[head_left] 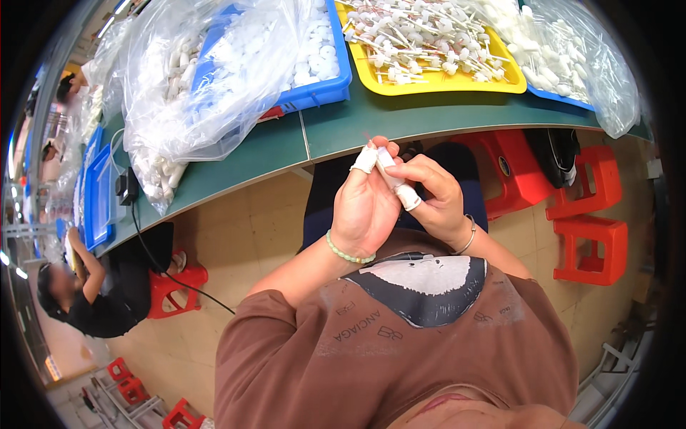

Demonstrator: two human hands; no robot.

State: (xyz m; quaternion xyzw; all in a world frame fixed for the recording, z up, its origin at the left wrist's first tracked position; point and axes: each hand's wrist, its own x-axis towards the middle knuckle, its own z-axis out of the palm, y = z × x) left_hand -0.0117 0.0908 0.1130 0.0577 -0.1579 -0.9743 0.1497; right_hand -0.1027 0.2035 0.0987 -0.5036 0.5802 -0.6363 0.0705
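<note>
Both hands meet at frame centre, forearms rising from the lower edge. The left hand (364, 211) and right hand (432, 196) (fingertips taped white) pinch together on a small white tube (386, 159) just below the green table (400, 121) edge.

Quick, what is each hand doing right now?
Left hand: closed on a small white part, fingertips taped.
Right hand: pinching the same small white part, fingers curled.

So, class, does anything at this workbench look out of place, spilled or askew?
One thing: the clear plastic bag of white parts on the left sags over the green table's edge. The yellow tray and blue bin sit squarely. Both hands hold a small white piece.
</note>
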